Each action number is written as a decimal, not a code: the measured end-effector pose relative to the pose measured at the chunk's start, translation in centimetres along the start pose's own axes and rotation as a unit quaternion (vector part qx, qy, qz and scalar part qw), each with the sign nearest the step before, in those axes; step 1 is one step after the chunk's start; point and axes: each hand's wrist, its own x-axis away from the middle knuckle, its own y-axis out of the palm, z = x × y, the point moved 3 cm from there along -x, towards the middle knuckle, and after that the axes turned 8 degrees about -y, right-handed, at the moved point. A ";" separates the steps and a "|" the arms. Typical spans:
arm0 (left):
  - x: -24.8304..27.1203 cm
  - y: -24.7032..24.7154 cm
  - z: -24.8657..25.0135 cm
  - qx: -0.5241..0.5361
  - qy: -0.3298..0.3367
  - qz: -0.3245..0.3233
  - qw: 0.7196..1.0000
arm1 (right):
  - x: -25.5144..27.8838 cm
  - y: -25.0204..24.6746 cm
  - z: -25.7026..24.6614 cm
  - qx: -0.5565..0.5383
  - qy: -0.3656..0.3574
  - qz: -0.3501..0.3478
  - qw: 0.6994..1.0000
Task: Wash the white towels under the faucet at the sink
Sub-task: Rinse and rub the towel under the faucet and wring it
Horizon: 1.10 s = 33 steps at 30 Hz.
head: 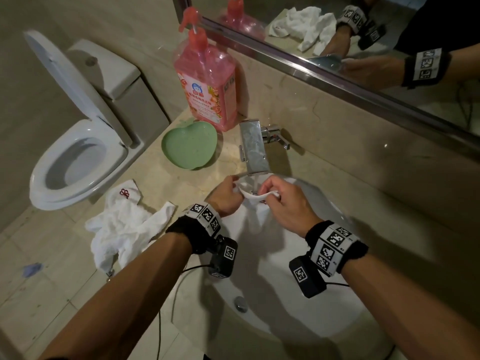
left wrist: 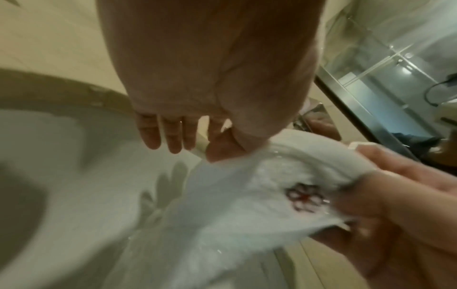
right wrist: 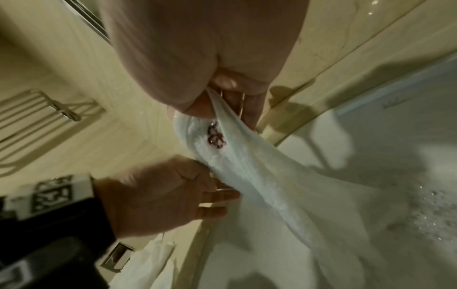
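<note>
One toilet [head: 78,152], lid raised, at far left. On the tabletop [head: 181,183] we count one crumpled heap of white towels [head: 122,224]; how many it holds we cannot tell. One green heart-shaped dish [head: 188,144]. One pink pump bottle [head: 206,79]. One faucet [head: 254,149], water running. One sink [head: 285,294]. One wet towel [head: 255,216] hangs under the stream over the sink, pinched at its top edge by our left hand [head: 226,196] and right hand [head: 288,203], fingers clamped on the cloth.

Towel [left wrist: 247,205] emblem [left wrist: 305,198] blurred, unreadable
</note>
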 end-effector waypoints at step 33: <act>-1.3 0.3 0.1 0.134 0.026 -0.068 0.988 | -0.2 -5.0 3.3 -0.033 0.208 0.054 0.976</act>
